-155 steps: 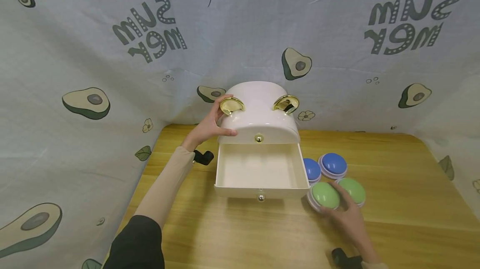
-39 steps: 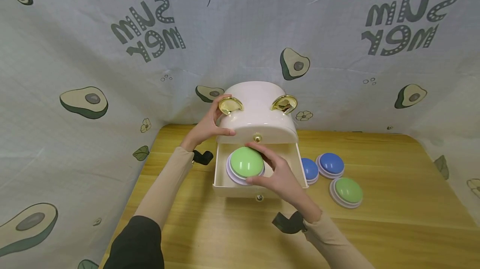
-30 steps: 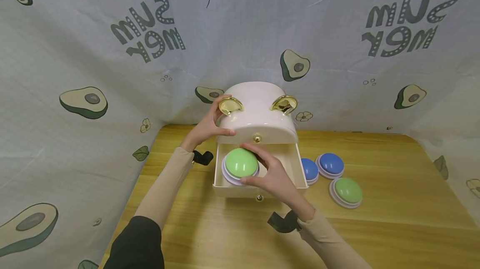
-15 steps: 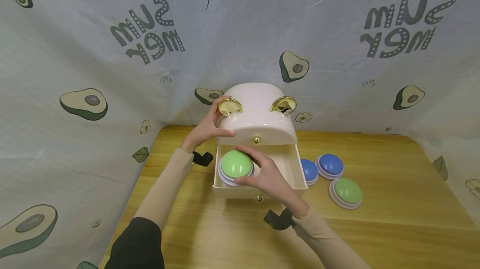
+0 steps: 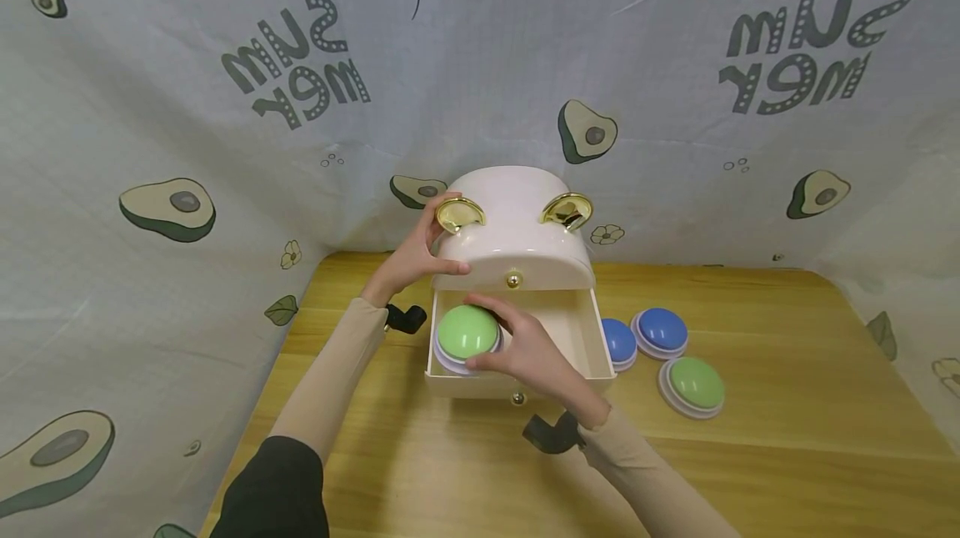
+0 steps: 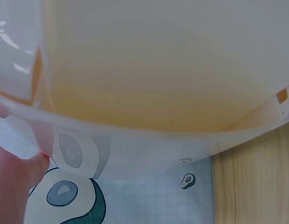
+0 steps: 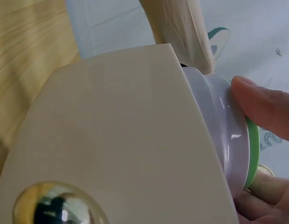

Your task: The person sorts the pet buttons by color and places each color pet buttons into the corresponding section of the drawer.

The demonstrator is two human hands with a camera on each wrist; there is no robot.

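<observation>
My right hand (image 5: pixel 528 354) holds a green push button (image 5: pixel 467 331) with a domed top and pale lilac base, thumb and fingers around its side. The button is at the left end of the pulled-out drawer (image 5: pixel 562 317). In the right wrist view its lilac base (image 7: pixel 228 135) rises above the drawer front (image 7: pixel 112 126), with my thumb (image 7: pixel 265 107) against it. My left hand (image 5: pixel 411 261) grips the left side of the white drawer box (image 5: pixel 517 204), by the left gold ear (image 5: pixel 461 213); its thumb lies on the front. The left wrist view shows this hand (image 6: pixel 16 182) beside the white plastic.
Right of the drawer, two blue push buttons, a near one (image 5: pixel 619 342) and a farther one (image 5: pixel 663 331), stand by another green push button (image 5: pixel 693 386) on the wooden table (image 5: pixel 795 388). A gold knob (image 5: pixel 518 398) sticks out from the drawer front. Behind hangs an avocado-print cloth (image 5: pixel 480 87).
My right hand has brought the green push button from the table into the drawer, then moved it left and slightly lower to the drawer's left end. My left hand stays on the box.
</observation>
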